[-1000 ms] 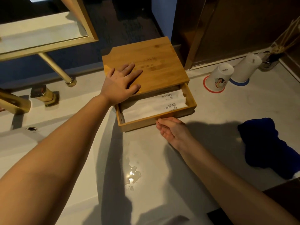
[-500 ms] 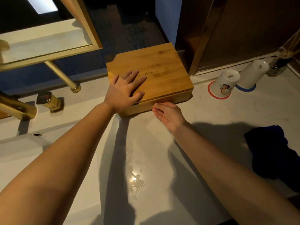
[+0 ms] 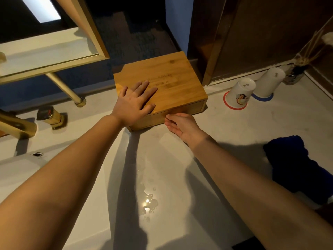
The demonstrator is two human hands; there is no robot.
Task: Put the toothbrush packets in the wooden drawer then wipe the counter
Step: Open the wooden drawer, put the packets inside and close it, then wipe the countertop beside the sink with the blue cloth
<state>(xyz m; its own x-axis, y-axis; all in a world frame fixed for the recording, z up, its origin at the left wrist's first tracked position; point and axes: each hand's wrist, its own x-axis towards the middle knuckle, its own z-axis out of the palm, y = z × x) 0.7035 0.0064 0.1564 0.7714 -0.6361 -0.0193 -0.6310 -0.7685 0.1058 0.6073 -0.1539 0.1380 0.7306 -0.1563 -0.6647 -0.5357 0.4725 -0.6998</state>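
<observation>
The wooden drawer box (image 3: 173, 76) stands at the back of the white counter (image 3: 225, 130), its drawer pushed in flush. The toothbrush packets are hidden inside. My left hand (image 3: 134, 103) lies flat and open on the box's lid near its front left corner. My right hand (image 3: 182, 123) rests palm-down on the counter, fingertips touching the drawer front, holding nothing. A dark blue cloth (image 3: 295, 165) lies crumpled on the counter to the right. A small puddle of water (image 3: 148, 202) glistens on the counter in front of the box.
Two upturned white cups (image 3: 241, 92) (image 3: 268, 82) stand on ring coasters right of the box, with a reed diffuser (image 3: 302, 62) behind them. A gold tap (image 3: 16, 125) and handle (image 3: 52, 116) sit left by the sink basin (image 3: 21, 170). A gold-framed mirror (image 3: 46, 51) hangs above.
The drawer, open with white packets showing a second ago, is now pushed fully shut by my right hand. My left hand has stayed on the lid.
</observation>
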